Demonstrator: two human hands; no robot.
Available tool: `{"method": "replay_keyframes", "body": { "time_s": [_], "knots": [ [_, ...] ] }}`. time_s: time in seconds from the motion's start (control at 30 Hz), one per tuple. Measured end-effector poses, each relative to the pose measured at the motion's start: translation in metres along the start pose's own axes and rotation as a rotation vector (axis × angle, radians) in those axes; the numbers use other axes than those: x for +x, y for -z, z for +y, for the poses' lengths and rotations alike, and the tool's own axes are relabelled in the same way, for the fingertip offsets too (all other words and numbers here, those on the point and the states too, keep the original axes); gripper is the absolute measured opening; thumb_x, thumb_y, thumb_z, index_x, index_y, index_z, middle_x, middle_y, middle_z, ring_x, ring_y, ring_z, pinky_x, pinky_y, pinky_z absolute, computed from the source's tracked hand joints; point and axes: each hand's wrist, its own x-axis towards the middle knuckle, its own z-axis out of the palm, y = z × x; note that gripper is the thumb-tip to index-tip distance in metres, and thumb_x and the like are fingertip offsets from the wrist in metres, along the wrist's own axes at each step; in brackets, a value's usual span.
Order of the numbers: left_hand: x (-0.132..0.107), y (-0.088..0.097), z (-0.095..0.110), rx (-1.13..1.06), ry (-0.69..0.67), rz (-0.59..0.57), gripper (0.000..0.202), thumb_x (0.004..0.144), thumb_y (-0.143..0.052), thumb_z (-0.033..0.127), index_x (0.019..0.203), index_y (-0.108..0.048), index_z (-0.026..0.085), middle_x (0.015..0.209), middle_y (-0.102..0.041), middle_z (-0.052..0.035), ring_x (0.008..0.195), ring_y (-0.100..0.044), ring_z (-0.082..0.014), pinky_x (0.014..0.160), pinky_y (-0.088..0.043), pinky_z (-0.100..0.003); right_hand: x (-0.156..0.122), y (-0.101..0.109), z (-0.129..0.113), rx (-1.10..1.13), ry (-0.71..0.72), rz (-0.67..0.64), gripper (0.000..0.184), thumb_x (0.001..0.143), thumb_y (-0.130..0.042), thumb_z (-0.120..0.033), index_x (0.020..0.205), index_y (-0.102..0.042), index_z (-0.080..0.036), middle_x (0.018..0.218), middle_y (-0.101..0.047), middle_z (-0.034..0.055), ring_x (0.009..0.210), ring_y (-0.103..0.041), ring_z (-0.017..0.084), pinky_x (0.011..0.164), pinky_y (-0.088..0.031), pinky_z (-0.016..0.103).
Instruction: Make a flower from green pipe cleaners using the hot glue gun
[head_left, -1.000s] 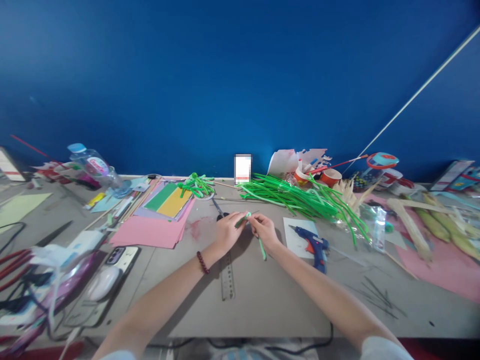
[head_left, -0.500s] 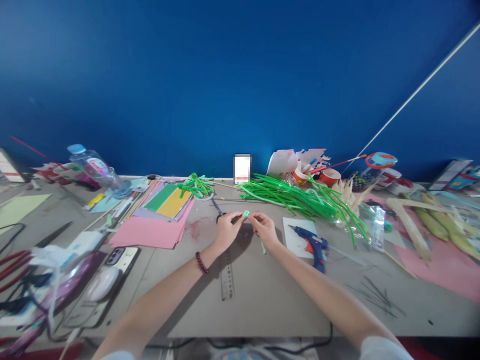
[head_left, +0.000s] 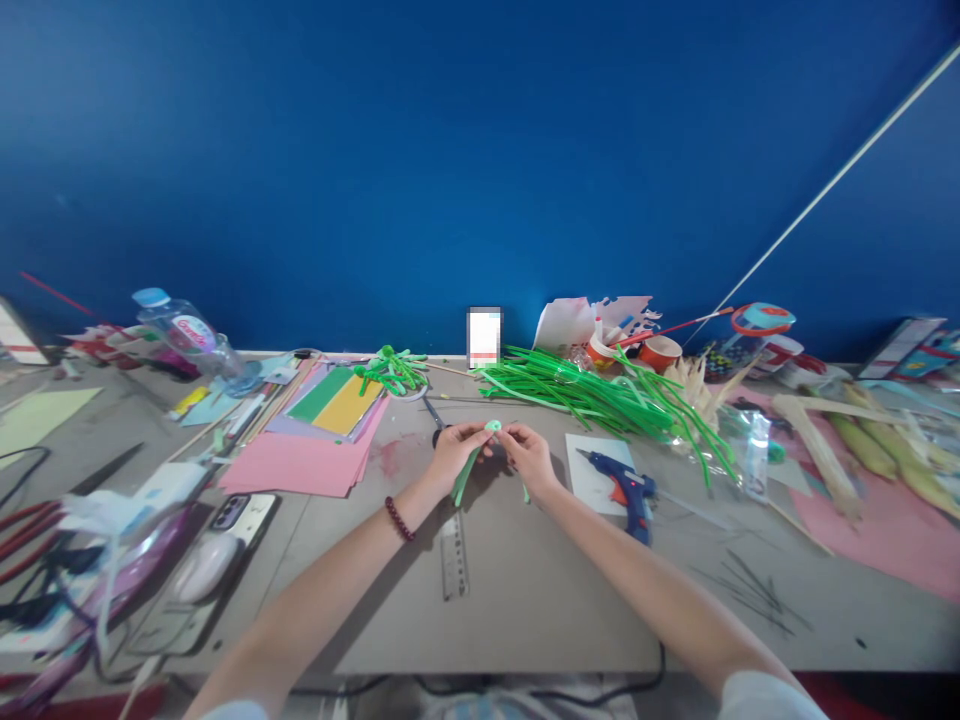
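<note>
There is one ruler [head_left: 454, 575]. Behind it I count two hands, the left hand [head_left: 454, 455] and the right hand [head_left: 534, 460]; how many light-green pipe cleaners [head_left: 466, 482] they hold, I cannot tell surely. To the right of the ruler there is one glue gun [head_left: 637, 488] with one white sheet [head_left: 581, 492], and farther behind, two cups [head_left: 660, 352]. The loose green stems [head_left: 592, 400] behind the ruler are too many for counting. To its left are one phone [head_left: 253, 514] and, farther back, one plastic bottle [head_left: 184, 325].

pale-green strip [head_left: 465, 480], bright-green stems [head_left: 592, 398], pink paper [head_left: 289, 464], blue wall [head_left: 480, 180]
</note>
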Motion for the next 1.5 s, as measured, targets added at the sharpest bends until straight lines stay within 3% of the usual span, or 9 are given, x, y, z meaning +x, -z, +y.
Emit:
{"method": "replay_keyframes", "body": {
  "time_s": [0.13, 0.4, 0.7, 0.9, 1.13, 1.5],
  "knots": [
    [-0.001, -0.001, 0.001, 0.028, 0.032, 0.007, 0.028, 0.063, -0.074, 0.04, 0.074, -0.071, 0.014, 0.058, -0.065, -0.0022, 0.046, -0.054, -0.0103, 0.048, -0.043, -0.022, -0.002, -0.001, -0.002, -0.025, 0.015, 0.01, 0.035, 0.063, -0.071, -0.05, 0.071, -0.061, -0.016, 0.052, -0.05, -0.0044, 0.041, -0.034, 0.005, 0.039, -0.026, 0.019],
    [-0.008, -0.005, 0.002, 0.22, -0.171, 0.016, 0.032, 0.068, -0.069, 0.044, 0.073, -0.068, 0.013, 0.06, -0.063, -0.0026, 0.052, -0.054, -0.0118, 0.049, -0.043, -0.022, -0.003, 0.0, -0.002, -0.059, 0.054, 0.017, 0.033, 0.064, -0.07, -0.049, 0.069, -0.062, -0.017, 0.054, -0.052, -0.0037, 0.044, -0.038, 0.007, 0.042, -0.027, 0.021],
    [-0.001, 0.0, -0.006, 0.217, -0.138, -0.056, 0.035, 0.074, -0.061, 0.049, 0.077, -0.064, 0.014, 0.053, -0.054, 0.0023, 0.046, -0.049, -0.0104, 0.046, -0.039, -0.022, -0.001, -0.001, 0.0, 0.018, -0.005, -0.093, 0.035, 0.065, -0.069, -0.049, 0.076, -0.059, -0.018, 0.045, -0.044, -0.0078, 0.038, -0.031, 0.005, 0.037, -0.022, 0.019],
    [0.001, 0.003, -0.005, 0.218, -0.127, -0.059, 0.036, 0.074, -0.061, 0.05, 0.075, -0.065, 0.014, 0.046, -0.051, 0.0029, 0.043, -0.046, -0.0098, 0.044, -0.036, -0.022, 0.0, -0.002, 0.003, 0.024, -0.012, -0.051, 0.036, 0.063, -0.071, -0.05, 0.077, -0.056, -0.019, 0.047, -0.045, -0.0083, 0.037, -0.032, 0.005, 0.036, -0.022, 0.019],
    [0.0, 0.003, 0.002, 0.178, -0.077, -0.165, 0.038, 0.074, -0.06, 0.051, 0.073, -0.067, 0.013, 0.043, -0.05, 0.002, 0.04, -0.044, -0.0097, 0.044, -0.034, -0.023, 0.002, -0.002, 0.004, 0.051, -0.035, -0.046, 0.038, 0.061, -0.073, -0.048, 0.08, -0.06, -0.017, 0.047, -0.046, -0.0078, 0.037, -0.032, 0.005, 0.035, -0.021, 0.019],
    [-0.001, 0.002, -0.007, 0.302, -0.108, -0.104, 0.041, 0.079, -0.053, 0.054, 0.074, -0.062, 0.015, 0.046, -0.049, 0.0029, 0.042, -0.045, -0.0106, 0.043, -0.037, -0.022, -0.002, -0.003, -0.005, 0.054, -0.065, -0.046, 0.039, 0.059, -0.073, -0.051, 0.071, -0.057, -0.018, 0.042, -0.041, -0.0091, 0.036, -0.028, 0.004, 0.037, -0.018, 0.019]
  ]
}}
